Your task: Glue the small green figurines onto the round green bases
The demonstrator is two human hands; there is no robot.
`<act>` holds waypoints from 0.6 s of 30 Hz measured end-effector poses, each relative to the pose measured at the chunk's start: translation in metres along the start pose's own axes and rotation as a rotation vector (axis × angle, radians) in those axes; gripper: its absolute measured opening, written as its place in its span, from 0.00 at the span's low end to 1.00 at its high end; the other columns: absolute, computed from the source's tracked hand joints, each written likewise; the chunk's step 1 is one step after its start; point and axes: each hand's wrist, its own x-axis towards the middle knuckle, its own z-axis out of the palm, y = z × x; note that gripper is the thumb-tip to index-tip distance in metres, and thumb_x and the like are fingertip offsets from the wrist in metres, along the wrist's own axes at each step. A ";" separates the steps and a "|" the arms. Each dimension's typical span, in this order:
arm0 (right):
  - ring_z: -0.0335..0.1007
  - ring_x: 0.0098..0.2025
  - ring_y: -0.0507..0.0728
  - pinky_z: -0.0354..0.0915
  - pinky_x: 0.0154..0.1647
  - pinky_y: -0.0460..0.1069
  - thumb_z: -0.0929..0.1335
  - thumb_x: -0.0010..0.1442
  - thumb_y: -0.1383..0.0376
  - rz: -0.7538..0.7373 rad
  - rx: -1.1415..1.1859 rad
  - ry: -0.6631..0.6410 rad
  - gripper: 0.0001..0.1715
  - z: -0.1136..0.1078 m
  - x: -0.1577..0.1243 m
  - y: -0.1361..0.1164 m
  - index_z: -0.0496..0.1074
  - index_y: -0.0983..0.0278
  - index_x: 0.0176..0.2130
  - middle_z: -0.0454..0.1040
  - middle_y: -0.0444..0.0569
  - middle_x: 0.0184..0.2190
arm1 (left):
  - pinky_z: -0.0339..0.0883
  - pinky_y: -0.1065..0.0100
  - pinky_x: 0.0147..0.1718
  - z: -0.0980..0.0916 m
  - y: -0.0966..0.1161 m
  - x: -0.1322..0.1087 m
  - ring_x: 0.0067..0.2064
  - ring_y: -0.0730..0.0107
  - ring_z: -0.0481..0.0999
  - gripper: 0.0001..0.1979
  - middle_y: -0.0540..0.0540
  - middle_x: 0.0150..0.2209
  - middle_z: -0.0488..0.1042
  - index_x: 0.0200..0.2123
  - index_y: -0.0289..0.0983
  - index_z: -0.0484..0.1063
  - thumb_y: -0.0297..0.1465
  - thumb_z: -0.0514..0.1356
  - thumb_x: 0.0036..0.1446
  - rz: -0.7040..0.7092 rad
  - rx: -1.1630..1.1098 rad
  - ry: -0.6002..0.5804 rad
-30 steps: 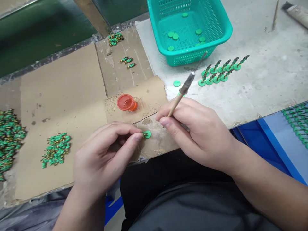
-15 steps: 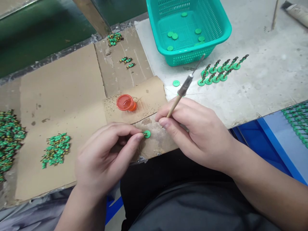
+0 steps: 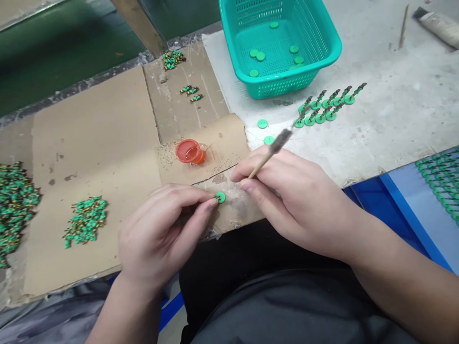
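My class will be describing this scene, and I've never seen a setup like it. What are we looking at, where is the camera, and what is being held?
There is no machine here: two bare hands do the work. A camera on the person's head looks forward and down at them.

The left hand pinches a small piece at a green disc; its fingers hide most of the piece. The right hand holds a thin wooden-handled tool.

On the surface lie cardboard, piles of small green pieces, a red cup and a teal basket with discs inside. Near the basket stand rows of discs bearing upright pieces.
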 end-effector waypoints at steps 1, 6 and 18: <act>0.86 0.56 0.63 0.81 0.62 0.57 0.66 0.83 0.71 0.015 0.007 0.001 0.12 -0.001 0.000 -0.001 0.81 0.63 0.53 0.88 0.53 0.51 | 0.80 0.61 0.42 0.000 0.000 -0.001 0.39 0.67 0.86 0.06 0.52 0.41 0.87 0.48 0.47 0.80 0.27 0.69 0.76 -0.010 -0.007 -0.002; 0.87 0.50 0.59 0.80 0.55 0.52 0.68 0.81 0.71 0.067 0.023 0.049 0.10 -0.002 0.001 -0.004 0.78 0.60 0.47 0.88 0.49 0.47 | 0.78 0.65 0.42 -0.001 0.000 0.000 0.38 0.71 0.85 0.05 0.53 0.40 0.87 0.46 0.45 0.80 0.28 0.70 0.76 -0.028 -0.022 -0.011; 0.84 0.44 0.60 0.74 0.45 0.52 0.71 0.83 0.64 0.110 -0.027 -0.002 0.12 0.000 0.009 -0.006 0.76 0.61 0.41 0.86 0.49 0.41 | 0.79 0.64 0.44 0.001 -0.005 0.002 0.40 0.67 0.86 0.03 0.52 0.40 0.87 0.46 0.45 0.79 0.31 0.68 0.78 0.004 -0.040 0.015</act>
